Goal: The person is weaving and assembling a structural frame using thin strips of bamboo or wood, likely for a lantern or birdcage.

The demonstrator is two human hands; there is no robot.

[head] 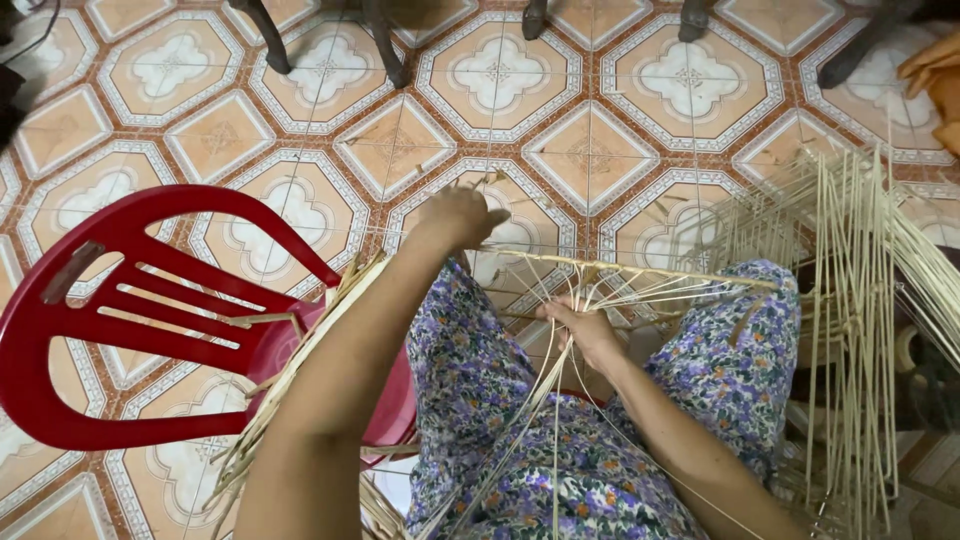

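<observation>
My left hand [460,215] is stretched forward over the tiled floor, fingers closed on the end of a long pale cane strip [640,270] that runs rightward across my knees. My right hand [585,330] rests between my knees, pinching a bundle of thin cane strands [540,400] that fan out from the weave and trail down over my floral-print lap [470,380]. A partly woven cane frame [850,300] with many upright pale stakes stands at my right.
A red plastic chair [110,310] sits at my left, close to my left arm, with a flat woven cane piece [300,360] leaning against it. Dark chair legs [385,45] stand on the patterned orange tile floor [590,150] ahead. An orange object [940,80] lies at the far right.
</observation>
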